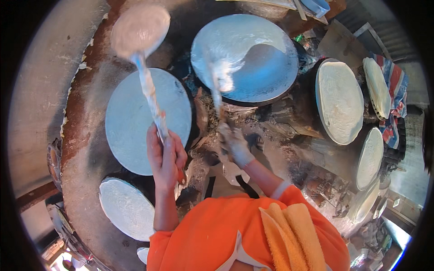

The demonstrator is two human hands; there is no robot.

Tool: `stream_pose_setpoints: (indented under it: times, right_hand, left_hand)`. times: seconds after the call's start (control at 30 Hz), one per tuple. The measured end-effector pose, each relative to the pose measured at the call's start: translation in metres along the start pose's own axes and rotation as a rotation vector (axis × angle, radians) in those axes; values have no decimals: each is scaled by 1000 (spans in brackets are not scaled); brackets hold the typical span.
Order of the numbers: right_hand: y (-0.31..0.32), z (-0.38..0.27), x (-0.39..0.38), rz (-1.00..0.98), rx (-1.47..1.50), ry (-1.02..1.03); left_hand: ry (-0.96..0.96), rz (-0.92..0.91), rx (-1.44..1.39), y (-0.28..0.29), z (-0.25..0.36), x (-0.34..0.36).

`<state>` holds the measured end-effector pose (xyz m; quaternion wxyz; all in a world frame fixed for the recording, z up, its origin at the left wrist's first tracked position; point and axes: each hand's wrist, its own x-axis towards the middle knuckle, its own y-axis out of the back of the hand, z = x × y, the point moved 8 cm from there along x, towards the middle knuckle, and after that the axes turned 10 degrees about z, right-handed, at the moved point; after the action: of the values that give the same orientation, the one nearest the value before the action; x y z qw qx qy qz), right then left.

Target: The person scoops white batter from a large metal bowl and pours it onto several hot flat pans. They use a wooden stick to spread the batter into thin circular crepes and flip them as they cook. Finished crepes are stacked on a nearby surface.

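My left hand (168, 158) is closed around the batter-smeared handle of a ladle (141, 30) with a wide round head. The ladle's handle crosses over a round griddle (135, 122) covered in a pale layer, and its head is up past that griddle's far edge. My right hand (234, 143), blurred by motion, grips a long-handled spreader (216, 92). The spreader's whitish end is over the large far griddle (266, 77), too smeared to show its shape. Wet white batter (226, 38) coats the griddle's far and left part; the rest shows dark, bluish metal.
A pan with a pale flatbread (340, 103) stands at the right, and more flatbreads (370, 158) sit beyond it. Another flatbread (126, 207) lies at near left. Striped cloth (393, 90) hangs at far right. A blue container (316, 7) stands at the back.
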<state>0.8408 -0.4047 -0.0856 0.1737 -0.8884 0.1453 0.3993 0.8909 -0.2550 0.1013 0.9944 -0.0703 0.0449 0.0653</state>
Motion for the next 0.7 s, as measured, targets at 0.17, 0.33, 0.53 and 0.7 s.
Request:
stream_pose_setpoints:
  times: [0.17,0.33,0.53,0.7]
  right_hand:
    - [-26,-2,-9,-93,317,140]
    - [-52,12,40,72,311,187]
    - [44,38,-30,74,343,94]
    - [96,32,-32,48,299,46]
  left_hand:
    - [89,68,70,58,-20,-23]
    - [233,127,-50,64,-24,-63]
    - [274,192,3,75,-30,-126]
    - [291,151,-49,61,-26,-140]
